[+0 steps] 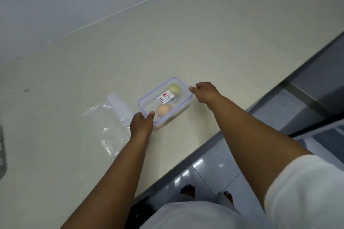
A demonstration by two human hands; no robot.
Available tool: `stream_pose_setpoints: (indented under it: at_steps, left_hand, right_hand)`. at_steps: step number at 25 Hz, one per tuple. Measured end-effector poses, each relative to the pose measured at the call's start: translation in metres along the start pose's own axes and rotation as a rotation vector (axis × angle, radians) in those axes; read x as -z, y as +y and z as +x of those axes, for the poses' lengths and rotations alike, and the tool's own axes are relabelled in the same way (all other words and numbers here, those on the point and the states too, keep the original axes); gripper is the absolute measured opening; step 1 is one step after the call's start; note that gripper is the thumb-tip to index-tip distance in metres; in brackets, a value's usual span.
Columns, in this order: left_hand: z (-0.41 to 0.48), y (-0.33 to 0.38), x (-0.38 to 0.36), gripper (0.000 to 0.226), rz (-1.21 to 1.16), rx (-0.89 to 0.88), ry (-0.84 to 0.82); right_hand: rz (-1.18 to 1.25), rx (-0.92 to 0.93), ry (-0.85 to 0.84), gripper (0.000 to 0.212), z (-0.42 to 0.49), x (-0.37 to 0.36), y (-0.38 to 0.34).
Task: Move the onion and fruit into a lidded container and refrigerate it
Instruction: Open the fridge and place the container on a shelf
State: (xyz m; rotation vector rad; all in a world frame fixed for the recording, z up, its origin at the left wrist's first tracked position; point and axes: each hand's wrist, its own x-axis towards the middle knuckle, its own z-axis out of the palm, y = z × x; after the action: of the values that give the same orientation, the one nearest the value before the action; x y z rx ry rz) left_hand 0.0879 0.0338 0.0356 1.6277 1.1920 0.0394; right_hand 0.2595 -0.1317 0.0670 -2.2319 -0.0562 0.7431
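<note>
A clear plastic container (pixel 183 105) with a blue-rimmed lid and a white label sits on the beige counter near its front edge. Through the lid I see a pale green fruit (pixel 174 89) at the far end and an orange-brown onion (pixel 164 109) at the near end. My left hand (pixel 141 122) grips the container's near left corner, thumb on the lid. My right hand (pixel 204 92) is curled at the far right corner, touching the rim; whether it grips a latch is unclear.
A crumpled clear plastic bag (pixel 109 117) lies on the counter (pixel 204 33) just left of the container. A dark object (pixel 2 154) shows at the left edge. The counter's edge runs diagonally at right, with glossy floor tiles (pixel 214 169) and my feet below.
</note>
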Motion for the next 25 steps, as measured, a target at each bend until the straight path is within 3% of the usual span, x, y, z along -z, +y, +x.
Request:
stream_pose_setpoints:
  at_steps: [5,10,18,21,25]
  left_hand:
    - [0.009,-0.015,-0.007,0.064,-0.111,-0.006,-0.036]
    - [-0.011,-0.013,-0.027,0.061,-0.079,-0.09,-0.124]
    - [-0.096,0.011,-0.142,0.053,0.051,-0.286,-0.509]
    - [-0.135,0.019,-0.211,0.04,0.13,-0.404,-0.715]
    - [-0.189,0.03,-0.308,0.045,0.258,-0.435,-0.931]
  right_hand:
    - [0.0,0.076,-0.021,0.033,0.007,-0.025,0.013]
    - [0.254,-0.003,0.083,0.037,-0.025,-0.008,0.066]
    - [0.553,-0.125,0.462,0.026,-0.118,0.079,0.212]
    - [0.621,-0.207,0.617,0.018,-0.152,0.121,0.275]
    - [0.689,-0.324,0.792,0.021,-0.184,0.174,0.355]
